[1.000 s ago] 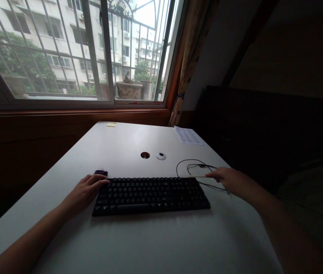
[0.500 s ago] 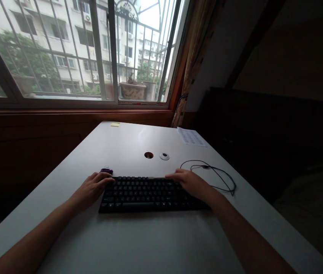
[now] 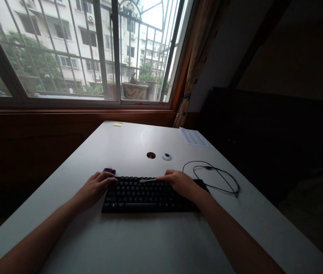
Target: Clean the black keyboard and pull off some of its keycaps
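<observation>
A black keyboard [image 3: 138,196] lies flat on the white desk. My left hand [image 3: 94,188] holds its upper left corner, fingers over the top edge and thumb against the side. Between the fingers of my right hand [image 3: 181,183] is a thin, pale cotton swab [image 3: 148,180]. Its thicker white tip points left, over the upper rows of keys. Part of the keyboard's right side is hidden beneath my right hand and wrist. Just beyond my left fingertips sits a small purple object [image 3: 109,171], its kind unclear.
A black cable [image 3: 230,180] lies looped to the keyboard's right. Further back on the desk [image 3: 127,142] are a round cable hole [image 3: 151,155], its white cover [image 3: 166,156], printed papers [image 3: 195,137] and a yellow sticky note [image 3: 117,124]. A barred window [image 3: 93,53] stands beyond.
My right hand has moved left along the upper keys, carrying the cotton swab, which now shows more clearly. My left hand stays at the keyboard's corner. The whole view has shifted slightly.
</observation>
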The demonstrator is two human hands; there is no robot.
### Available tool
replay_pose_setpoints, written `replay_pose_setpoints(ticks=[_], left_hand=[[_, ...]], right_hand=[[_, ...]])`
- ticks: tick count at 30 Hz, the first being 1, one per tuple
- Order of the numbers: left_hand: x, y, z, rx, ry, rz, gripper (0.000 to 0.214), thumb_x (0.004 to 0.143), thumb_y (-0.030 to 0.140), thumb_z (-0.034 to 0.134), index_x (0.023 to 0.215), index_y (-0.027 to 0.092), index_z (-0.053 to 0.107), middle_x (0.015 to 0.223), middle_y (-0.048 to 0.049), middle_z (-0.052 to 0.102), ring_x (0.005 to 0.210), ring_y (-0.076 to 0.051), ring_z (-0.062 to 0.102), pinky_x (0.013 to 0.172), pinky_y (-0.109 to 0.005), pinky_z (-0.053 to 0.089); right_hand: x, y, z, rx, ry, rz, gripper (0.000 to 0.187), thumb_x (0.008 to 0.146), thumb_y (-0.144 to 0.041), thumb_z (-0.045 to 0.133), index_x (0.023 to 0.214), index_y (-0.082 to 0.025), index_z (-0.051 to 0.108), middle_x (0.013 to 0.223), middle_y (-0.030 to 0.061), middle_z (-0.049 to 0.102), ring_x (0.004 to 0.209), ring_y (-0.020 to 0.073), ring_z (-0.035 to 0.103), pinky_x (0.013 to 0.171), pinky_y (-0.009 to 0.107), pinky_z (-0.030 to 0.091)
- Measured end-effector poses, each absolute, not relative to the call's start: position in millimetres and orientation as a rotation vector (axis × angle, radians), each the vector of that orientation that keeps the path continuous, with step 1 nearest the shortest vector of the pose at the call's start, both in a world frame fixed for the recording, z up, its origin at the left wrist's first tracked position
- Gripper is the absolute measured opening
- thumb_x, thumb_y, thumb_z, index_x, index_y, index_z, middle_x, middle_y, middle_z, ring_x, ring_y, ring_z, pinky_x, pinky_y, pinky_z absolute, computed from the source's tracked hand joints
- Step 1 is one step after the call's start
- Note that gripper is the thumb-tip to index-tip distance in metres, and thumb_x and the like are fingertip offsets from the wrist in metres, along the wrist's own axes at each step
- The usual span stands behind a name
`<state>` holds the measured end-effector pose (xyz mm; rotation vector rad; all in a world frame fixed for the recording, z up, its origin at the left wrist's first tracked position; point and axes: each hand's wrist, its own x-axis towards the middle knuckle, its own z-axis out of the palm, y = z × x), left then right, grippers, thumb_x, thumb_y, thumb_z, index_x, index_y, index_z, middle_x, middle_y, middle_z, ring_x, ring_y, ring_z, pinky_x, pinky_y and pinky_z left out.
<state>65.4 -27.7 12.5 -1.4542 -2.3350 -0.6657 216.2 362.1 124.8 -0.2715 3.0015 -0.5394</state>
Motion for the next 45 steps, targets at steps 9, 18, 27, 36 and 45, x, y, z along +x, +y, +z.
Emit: replay_pose_setpoints(ticks=[9,18,27,36,45], left_hand=[[64.4,-28.4,13.0,-1.469,-2.306,-0.690,0.030,0.109,0.022,0.049,0.131,0.031,0.067,0.133,-0.0078,0.066,0.108,-0.026,0.062,0.091,-0.042,0.055],[64.0,-28.8,11.1,-1.456,-2.329,-0.682,0.031,0.111,0.025,0.046,0.132,0.032,0.068,0.134,-0.0072,0.066,0.108,-0.026,0.062,0.092,-0.043,0.055],[59.7,-30.5,7.0,-1.412,-2.336,-0.878,0.037,0.111,0.032,0.046,0.147,0.031,0.055,0.133,-0.0083,0.067,0.115,-0.028,0.063,0.100,-0.050,0.056],[53.9,-29.3,4.3,-1.345,-2.358,-1.055,0.029,0.109,0.039,0.051,0.128,0.026,0.069,0.121,-0.0100,0.069,0.111,-0.028,0.068,0.099,-0.047,0.059],[53.3,-26.3,7.5,-1.318,-2.387,-1.058,0.025,0.108,0.037,0.052,0.120,0.026,0.072,0.113,-0.0076,0.071,0.105,-0.026,0.069,0.096,-0.045,0.059]], right_hand=[[260.3,433.7,126.4,0.045,3.038,-0.406,0.063,0.085,-0.006,0.047,0.132,-0.035,0.076,0.107,0.0044,0.073,0.093,0.0180,0.067,0.085,0.028,0.046],[311.7,534.7,115.9,0.357,3.091,-0.463,0.052,0.084,-0.018,0.048,0.122,-0.029,0.082,0.096,0.0077,0.074,0.088,0.0225,0.068,0.081,0.032,0.050],[325.7,528.6,112.9,0.336,3.191,-0.757,0.048,0.090,-0.033,0.047,0.121,-0.024,0.082,0.096,0.0093,0.077,0.092,0.0266,0.070,0.089,0.040,0.054],[270.6,427.7,109.0,-0.106,3.138,-0.814,0.043,0.097,-0.020,0.048,0.126,-0.027,0.079,0.096,0.0064,0.072,0.087,0.0193,0.067,0.084,0.031,0.052],[210.1,320.0,107.4,-0.471,3.033,-0.747,0.058,0.092,-0.002,0.049,0.134,-0.033,0.074,0.105,0.0033,0.072,0.087,0.0141,0.065,0.083,0.025,0.048]])
